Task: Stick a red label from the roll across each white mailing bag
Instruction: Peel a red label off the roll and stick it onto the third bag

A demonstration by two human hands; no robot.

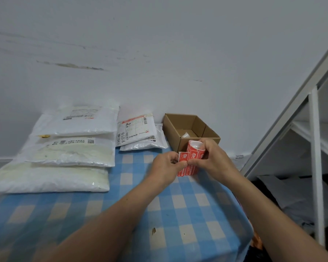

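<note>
Head cam: brown cardboard box (199, 125), top open, sits at the back of the table (178, 205) (blue-check cloth), right up vs the wall. Inside, on the bottom: one small white thing (187, 134), can't tell what.

Just in front of the box, the roll (195, 155) of red labels is held core end up. Right hand (213, 160) is wrapped round it. Left hand (166, 167) pinches a loose label (184, 157) at the roll's left side. Thumbs touch, so hands are together. A strip (187, 172) of labels hangs below the roll.

Just left of the box: 2 small white bags (136, 133), stacked, w/ a printed slip on the top one. Further left of the box: 3 big white bags (70, 148), piled overlapping. Right of the box, off the table: white shelf (314, 138).
</note>
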